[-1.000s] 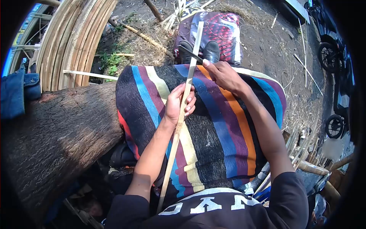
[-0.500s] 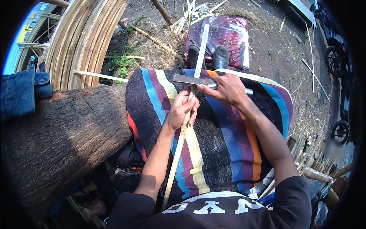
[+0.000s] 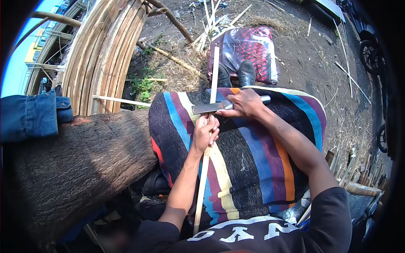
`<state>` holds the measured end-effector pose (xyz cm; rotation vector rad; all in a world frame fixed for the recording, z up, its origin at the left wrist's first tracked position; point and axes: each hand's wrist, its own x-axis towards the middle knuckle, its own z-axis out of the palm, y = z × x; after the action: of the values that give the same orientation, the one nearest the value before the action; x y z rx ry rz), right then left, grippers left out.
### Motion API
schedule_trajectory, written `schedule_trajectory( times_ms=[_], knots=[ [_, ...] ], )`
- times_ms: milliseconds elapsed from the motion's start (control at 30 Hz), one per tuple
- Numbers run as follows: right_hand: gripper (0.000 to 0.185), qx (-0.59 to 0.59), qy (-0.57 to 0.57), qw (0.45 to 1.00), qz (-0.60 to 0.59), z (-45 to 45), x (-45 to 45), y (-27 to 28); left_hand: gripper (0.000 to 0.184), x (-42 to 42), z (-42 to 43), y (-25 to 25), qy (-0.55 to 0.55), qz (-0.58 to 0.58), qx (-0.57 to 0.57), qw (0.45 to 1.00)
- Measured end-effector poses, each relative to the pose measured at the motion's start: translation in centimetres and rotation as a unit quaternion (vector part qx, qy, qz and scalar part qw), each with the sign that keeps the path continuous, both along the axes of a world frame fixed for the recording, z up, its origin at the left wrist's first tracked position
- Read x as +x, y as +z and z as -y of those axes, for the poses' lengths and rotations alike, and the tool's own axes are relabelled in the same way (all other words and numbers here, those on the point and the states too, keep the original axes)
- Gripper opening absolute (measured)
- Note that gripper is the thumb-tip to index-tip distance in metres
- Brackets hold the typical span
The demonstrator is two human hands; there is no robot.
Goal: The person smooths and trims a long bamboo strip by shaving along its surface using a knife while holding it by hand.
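My left hand (image 3: 205,133) is closed around a long pale bamboo strip (image 3: 203,181), which runs lengthwise over my lap. Just above those fingers, the flat blade of a knife (image 3: 207,108) lies across the strip. My right hand (image 3: 244,104) grips the knife near its metallic handle, whose end sticks out to the right. Under both hands, a striped cloth (image 3: 236,168) covers my lap. The strip's far end points toward the dark boots (image 3: 246,74). Contact between the blade's edge and the strip is hidden from above.
A thick log (image 3: 84,156) lies at my left, with a denim sleeve (image 3: 36,114) over it. Long bamboo slats (image 3: 101,55) are stacked behind. Beyond the boots is a printed sheet (image 3: 249,46). Cut bamboo pieces (image 3: 363,188) stand at the right; motorbike wheels show farther off.
The knife has turned, so its handle end now points up and right instead of slightly down. My left hand sits closer beneath the blade. The whole view has shifted a little.
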<state>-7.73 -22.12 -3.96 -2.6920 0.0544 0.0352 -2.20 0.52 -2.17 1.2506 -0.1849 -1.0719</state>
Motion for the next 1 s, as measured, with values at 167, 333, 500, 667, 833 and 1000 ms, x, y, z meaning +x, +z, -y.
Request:
schedule_trajectory(
  times_ms=[167,333,500,667,833,1000],
  knots=[
    [0.085,-0.004,-0.098,0.994,-0.046,1.0,1.2,-1.2,0.032,-0.2,0.3,0.5,0.014,-0.022,-0.029,0.999],
    [0.080,-0.009,-0.062,0.996,0.062,1.5,0.5,-2.7,0.032,-1.1,0.1,0.7,-0.008,-0.009,-0.037,0.999],
    [0.078,0.014,-0.063,0.994,0.084,0.5,0.5,-2.0,0.032,-0.7,0.0,0.3,0.014,-0.067,-0.058,0.996],
    [0.084,-0.004,-0.143,0.989,0.041,4.0,1.6,-2.2,0.034,-1.3,0.2,0.6,-0.008,-0.047,-0.051,0.998],
    [0.079,-0.032,-0.003,0.990,0.135,1.7,0.1,-1.6,0.036,-1.5,0.3,1.5,-0.002,-0.064,-0.076,0.995],
    [0.082,-0.010,-0.218,0.975,0.034,5.2,1.8,-3.0,0.039,-2.1,0.1,0.9,-0.015,-0.102,-0.071,0.992]
  ],
)
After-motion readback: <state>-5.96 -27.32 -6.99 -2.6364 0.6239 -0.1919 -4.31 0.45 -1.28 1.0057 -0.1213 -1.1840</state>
